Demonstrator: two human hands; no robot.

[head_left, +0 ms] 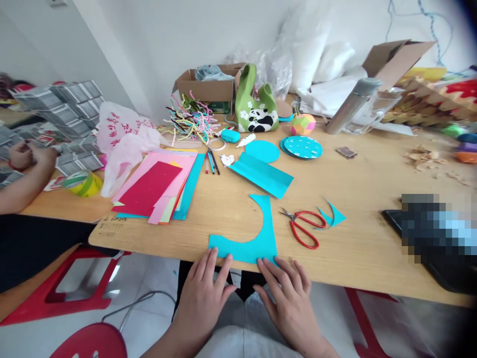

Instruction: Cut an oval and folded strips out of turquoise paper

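Note:
A blue paper offcut with a curved notch lies flat at the table's front edge. My left hand rests with spread fingertips on its lower left edge. The fingertips of my right hand, also spread, touch its lower right corner. Red-handled scissors lie right of the offcut, blades slightly apart, beside small blue scraps. Behind are a folded blue sheet, a blue paper circle and patterned blue discs.
Coloured paper sheets and pens lie left of centre. At the back stand a green panda bag, a cardboard box and a metal bottle. A black device lies right. Another person's hands are far left.

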